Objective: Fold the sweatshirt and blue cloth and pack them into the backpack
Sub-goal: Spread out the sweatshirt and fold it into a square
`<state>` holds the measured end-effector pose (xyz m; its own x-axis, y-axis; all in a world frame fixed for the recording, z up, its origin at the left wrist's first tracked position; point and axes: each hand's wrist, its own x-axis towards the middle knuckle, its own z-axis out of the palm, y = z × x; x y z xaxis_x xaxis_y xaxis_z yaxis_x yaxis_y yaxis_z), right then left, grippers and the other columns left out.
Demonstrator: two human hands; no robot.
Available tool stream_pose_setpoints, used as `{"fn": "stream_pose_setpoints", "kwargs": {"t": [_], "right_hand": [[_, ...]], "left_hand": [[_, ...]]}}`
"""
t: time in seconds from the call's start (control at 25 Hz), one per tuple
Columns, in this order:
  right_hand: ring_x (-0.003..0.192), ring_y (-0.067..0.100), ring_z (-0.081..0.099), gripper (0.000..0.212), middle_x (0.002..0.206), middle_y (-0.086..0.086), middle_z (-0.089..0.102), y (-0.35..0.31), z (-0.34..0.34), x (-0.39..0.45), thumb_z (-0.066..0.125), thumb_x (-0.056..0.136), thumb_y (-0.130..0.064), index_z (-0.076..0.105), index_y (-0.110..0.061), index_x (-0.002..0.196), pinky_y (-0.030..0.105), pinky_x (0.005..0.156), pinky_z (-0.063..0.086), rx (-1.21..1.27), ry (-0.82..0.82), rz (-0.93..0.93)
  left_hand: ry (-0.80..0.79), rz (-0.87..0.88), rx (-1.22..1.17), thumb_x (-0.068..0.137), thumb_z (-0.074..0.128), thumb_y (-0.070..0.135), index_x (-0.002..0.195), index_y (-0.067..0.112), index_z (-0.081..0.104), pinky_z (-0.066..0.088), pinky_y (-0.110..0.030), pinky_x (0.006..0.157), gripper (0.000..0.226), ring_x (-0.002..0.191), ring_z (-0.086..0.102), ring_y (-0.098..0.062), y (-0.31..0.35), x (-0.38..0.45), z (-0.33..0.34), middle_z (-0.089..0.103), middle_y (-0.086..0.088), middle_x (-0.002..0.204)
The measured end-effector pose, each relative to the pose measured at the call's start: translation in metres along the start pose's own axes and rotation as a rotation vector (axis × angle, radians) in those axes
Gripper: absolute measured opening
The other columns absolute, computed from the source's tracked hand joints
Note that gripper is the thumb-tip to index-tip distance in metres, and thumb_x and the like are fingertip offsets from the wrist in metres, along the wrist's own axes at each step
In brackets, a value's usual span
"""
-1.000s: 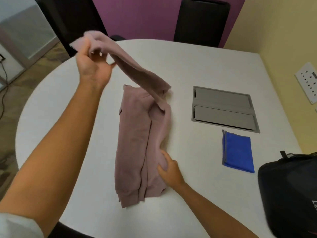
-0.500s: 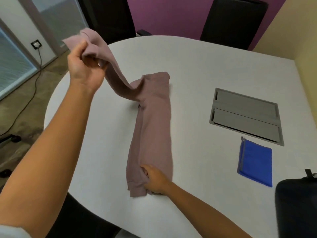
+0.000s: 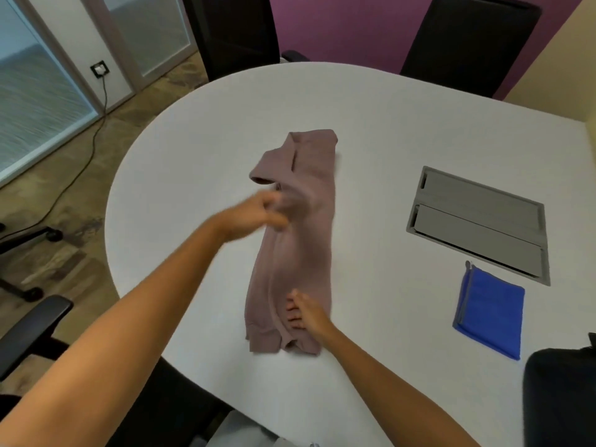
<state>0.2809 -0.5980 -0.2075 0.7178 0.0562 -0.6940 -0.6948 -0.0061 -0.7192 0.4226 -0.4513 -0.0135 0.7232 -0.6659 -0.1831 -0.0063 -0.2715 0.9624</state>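
Note:
The mauve sweatshirt (image 3: 300, 240) lies on the white table (image 3: 200, 162) as a long narrow strip, with a sleeve laid along its upper part. My left hand (image 3: 258, 214) is motion-blurred at the strip's left edge near the middle, its fingers loose and holding nothing. My right hand (image 3: 306, 314) rests on the near end of the sweatshirt, fingers spread on the fabric. A folded blue cloth (image 3: 490, 314) lies flat to the right. The black backpack (image 3: 561, 398) shows at the bottom right corner, partly cut off.
A grey cable hatch (image 3: 477, 224) is set into the table beyond the blue cloth. Black office chairs stand at the far side (image 3: 471, 40) and at my near left (image 3: 35, 321). A cable runs across the floor on the left.
My left hand brought the raised sleeve down onto the sweatshirt and let it go. My right hand shifted from gripping the hem to resting on the near end.

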Motion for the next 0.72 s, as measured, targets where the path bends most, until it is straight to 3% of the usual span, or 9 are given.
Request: {"fn": "stream_pose_setpoints", "kwargs": {"t": [0.08, 0.2, 0.36, 0.48, 0.56, 0.64, 0.72], "right_hand": [[0.092, 0.026, 0.064, 0.049, 0.103, 0.01, 0.065, -0.003, -0.017, 0.002, 0.03, 0.104, -0.051, 0.058, -0.011, 0.112, 0.037, 0.082, 0.055, 0.343, 0.068, 0.107], [0.106, 0.031, 0.064, 0.055, 0.114, 0.014, 0.065, 0.003, -0.037, 0.006, 0.031, 0.101, -0.059, 0.055, -0.012, 0.115, 0.039, 0.088, 0.054, 0.405, 0.061, 0.165], [0.104, 0.026, 0.069, 0.044, 0.116, 0.011, 0.07, 0.004, -0.033, 0.009, 0.059, 0.096, -0.042, 0.059, -0.008, 0.125, 0.038, 0.091, 0.057, 0.118, 0.006, 0.13], [0.097, 0.019, 0.071, 0.042, 0.11, 0.007, 0.072, -0.004, -0.028, 0.008, 0.064, 0.093, -0.04, 0.058, -0.012, 0.123, 0.034, 0.087, 0.059, 0.03, -0.015, 0.084], [0.091, 0.016, 0.07, 0.046, 0.105, 0.003, 0.069, -0.005, -0.03, 0.013, 0.072, 0.088, -0.037, 0.054, -0.014, 0.123, 0.034, 0.084, 0.059, -0.065, 0.047, 0.034], [0.088, 0.016, 0.067, 0.046, 0.098, -0.001, 0.066, -0.002, -0.033, 0.018, 0.076, 0.084, -0.028, 0.056, -0.014, 0.123, 0.031, 0.081, 0.059, -0.21, 0.102, -0.011], [0.087, 0.018, 0.067, 0.04, 0.09, -0.001, 0.065, 0.001, -0.036, 0.022, 0.077, 0.083, -0.022, 0.059, -0.013, 0.117, 0.028, 0.078, 0.058, -0.26, 0.1, -0.019]], "left_hand": [[-0.293, -0.129, 0.437, 0.074, 0.057, -0.01, 0.067, 0.021, 0.049, 0.043, -0.026, 0.066, 0.033, 0.067, 0.053, -0.011, -0.047, -0.007, 0.039, 0.052, 0.01, 0.066], [-0.479, -0.28, 0.773, 0.074, 0.056, -0.005, 0.065, 0.016, 0.039, 0.032, -0.025, 0.057, 0.029, 0.065, 0.038, -0.019, -0.11, -0.027, 0.089, 0.042, -0.003, 0.067], [-0.239, -0.212, 0.717, 0.085, 0.059, 0.011, 0.071, 0.017, 0.046, 0.046, -0.037, 0.065, 0.02, 0.065, 0.046, -0.017, -0.143, -0.039, 0.098, 0.051, 0.001, 0.071], [-0.099, -0.053, 0.752, 0.087, 0.064, 0.028, 0.082, 0.018, 0.06, 0.047, -0.03, 0.072, 0.012, 0.079, 0.05, -0.012, -0.144, -0.043, 0.091, 0.053, 0.007, 0.087], [-0.144, 0.012, 0.893, 0.082, 0.067, 0.038, 0.075, 0.02, 0.056, 0.038, -0.026, 0.074, 0.023, 0.084, 0.044, -0.012, -0.15, -0.049, 0.089, 0.048, 0.006, 0.089], [-0.259, -0.066, 1.006, 0.079, 0.064, 0.059, 0.072, 0.022, 0.052, 0.034, -0.026, 0.077, 0.04, 0.085, 0.044, -0.012, -0.158, -0.057, 0.089, 0.048, 0.008, 0.086], [-0.278, -0.204, 0.894, 0.081, 0.053, 0.074, 0.071, 0.02, 0.054, 0.039, -0.027, 0.072, 0.055, 0.081, 0.05, -0.014, -0.165, -0.062, 0.092, 0.052, 0.007, 0.08]]}}
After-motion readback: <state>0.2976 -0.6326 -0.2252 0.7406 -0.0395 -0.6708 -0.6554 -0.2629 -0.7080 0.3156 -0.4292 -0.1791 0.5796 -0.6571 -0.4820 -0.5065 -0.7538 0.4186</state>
